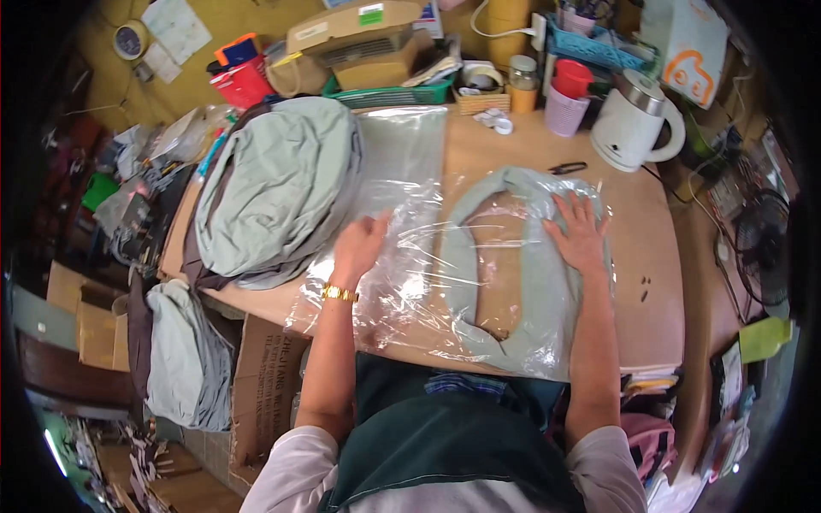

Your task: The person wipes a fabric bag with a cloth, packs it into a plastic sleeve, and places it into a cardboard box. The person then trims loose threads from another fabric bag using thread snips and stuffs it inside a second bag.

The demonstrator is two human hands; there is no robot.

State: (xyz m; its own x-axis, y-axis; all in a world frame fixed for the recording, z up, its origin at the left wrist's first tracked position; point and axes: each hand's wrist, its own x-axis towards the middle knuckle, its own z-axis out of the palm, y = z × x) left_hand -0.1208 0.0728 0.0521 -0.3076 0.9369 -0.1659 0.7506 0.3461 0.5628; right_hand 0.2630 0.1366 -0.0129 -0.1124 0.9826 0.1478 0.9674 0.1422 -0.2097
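A pale grey-green fabric loop (543, 282) lies flat inside a clear plastic bag (419, 295) on the table. My right hand (579, 232) rests on the bag over the loop's right side, palm down with fingers spread. On the bag's left part, my left hand (361, 246) has its fingers curled together on the loose plastic. A gold-coloured band is on that wrist. Left of this hand sits a thick pile of similar grey-green fabric (278, 184) with dark layers beneath. More clear plastic sheets (402, 145) lie flat behind my left hand.
A white electric kettle (629, 124) stands at the back right, near a pink cup (566, 115) and a jar (522, 85). A small black tool (569, 168) lies behind the loop. Cardboard boxes (359, 38) line the back. More fabric (184, 355) hangs at the left.
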